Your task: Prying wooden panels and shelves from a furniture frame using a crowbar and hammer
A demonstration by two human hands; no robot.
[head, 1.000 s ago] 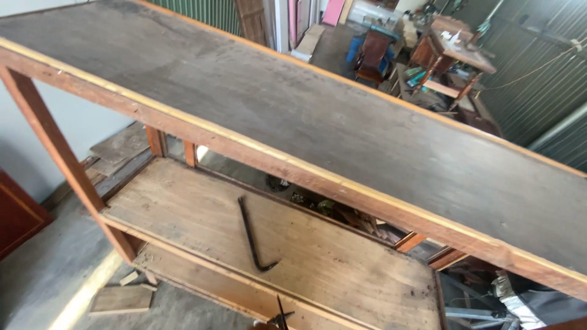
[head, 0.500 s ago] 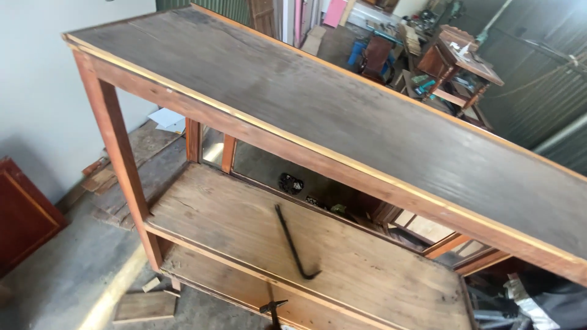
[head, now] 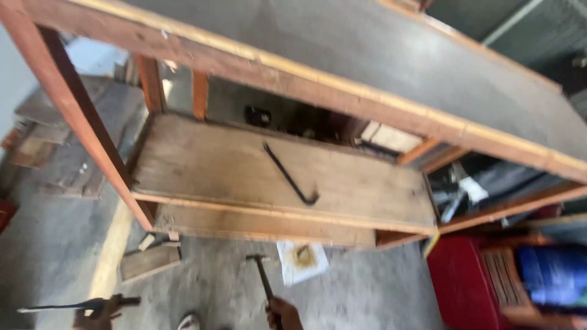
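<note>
My right hand (head: 283,313) at the bottom edge grips the handle of a hammer (head: 263,276), whose head points up toward the lower shelf (head: 202,171) of a large wooden bench. My left hand (head: 101,310), blurred at the bottom left, holds a long dark tool (head: 58,305) that points left above the floor. A black bent pry bar (head: 289,176) lies on the lower shelf, well away from both hands. The dark bench top (head: 367,43) spans the upper part of the view.
A sheet of paper (head: 300,260) and a wood offcut (head: 149,260) lie on the concrete floor in front of the bench. Boards (head: 52,146) are stacked at the left. A red cabinet (head: 461,278) and a blue drum (head: 553,275) stand at the right.
The view has dropped toward the floor and moved closer to the bench. Both hands with their tools have come into view at the bottom edge. The pry bar still lies on the shelf.
</note>
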